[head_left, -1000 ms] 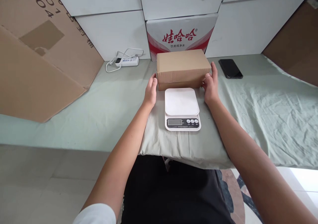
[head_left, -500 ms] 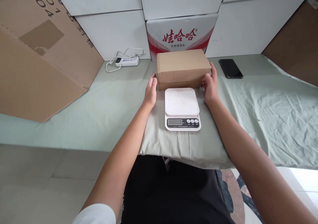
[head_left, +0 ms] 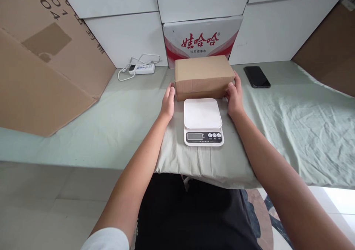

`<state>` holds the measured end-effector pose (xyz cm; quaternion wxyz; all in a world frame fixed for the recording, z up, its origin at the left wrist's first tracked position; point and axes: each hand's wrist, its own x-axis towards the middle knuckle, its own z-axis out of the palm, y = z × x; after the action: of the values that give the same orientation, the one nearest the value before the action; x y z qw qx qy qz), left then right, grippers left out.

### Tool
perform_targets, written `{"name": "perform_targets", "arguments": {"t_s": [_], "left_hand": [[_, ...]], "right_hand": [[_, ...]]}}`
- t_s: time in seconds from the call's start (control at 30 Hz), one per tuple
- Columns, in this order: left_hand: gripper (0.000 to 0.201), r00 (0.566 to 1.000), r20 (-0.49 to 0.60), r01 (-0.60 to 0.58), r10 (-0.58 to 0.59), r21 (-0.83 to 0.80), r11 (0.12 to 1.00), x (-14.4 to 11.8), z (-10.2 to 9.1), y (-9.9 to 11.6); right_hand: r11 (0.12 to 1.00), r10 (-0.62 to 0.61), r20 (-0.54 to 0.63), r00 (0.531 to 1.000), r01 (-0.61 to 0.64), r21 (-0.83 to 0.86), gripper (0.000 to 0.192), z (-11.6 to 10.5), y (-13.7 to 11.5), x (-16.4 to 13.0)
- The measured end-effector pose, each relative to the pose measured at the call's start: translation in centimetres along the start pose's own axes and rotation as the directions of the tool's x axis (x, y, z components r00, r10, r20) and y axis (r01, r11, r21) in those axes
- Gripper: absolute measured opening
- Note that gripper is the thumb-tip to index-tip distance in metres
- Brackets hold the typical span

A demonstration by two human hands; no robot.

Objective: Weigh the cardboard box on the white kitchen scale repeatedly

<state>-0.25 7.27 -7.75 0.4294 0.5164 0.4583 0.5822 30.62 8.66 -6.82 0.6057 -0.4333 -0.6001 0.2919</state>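
Note:
A closed brown cardboard box [head_left: 203, 71] rests on the green cloth, just behind a white kitchen scale [head_left: 203, 113]. My left hand [head_left: 168, 99] is at the box's left end, its fingers along that side. At the right end, my right hand [head_left: 234, 95] grips the box with the thumb on the front face and fingers round the side. Between my forearms lies the scale, its platform bare and its display dark, with round buttons at the right of the panel.
A black phone [head_left: 257, 76] lies to the right of the box. A white power strip [head_left: 142, 68] with a cable lies at the back left. White cartons and a red-printed carton [head_left: 199, 30] stand behind. Large brown cardboard [head_left: 50, 87] flanks the left; more stands on the right.

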Motion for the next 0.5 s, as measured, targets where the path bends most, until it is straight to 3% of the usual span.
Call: {"name": "perform_targets", "arguments": {"t_s": [0.17, 0.5], "left_hand": [[0.093, 0.999, 0.048, -0.016, 0.016, -0.009, 1.0, 0.17, -0.28, -0.26], [0.097, 1.0, 0.013, -0.012, 0.012, 0.005, 1.0, -0.24, 0.32, 0.38]], "right_hand": [[0.996, 0.052, -0.039, 0.998, -0.049, 0.074, 0.084, 0.36, -0.47, -0.05], [0.995, 0.075, -0.046, 0.996, -0.072, 0.07, 0.083, 0.42, -0.26, -0.13]]}}
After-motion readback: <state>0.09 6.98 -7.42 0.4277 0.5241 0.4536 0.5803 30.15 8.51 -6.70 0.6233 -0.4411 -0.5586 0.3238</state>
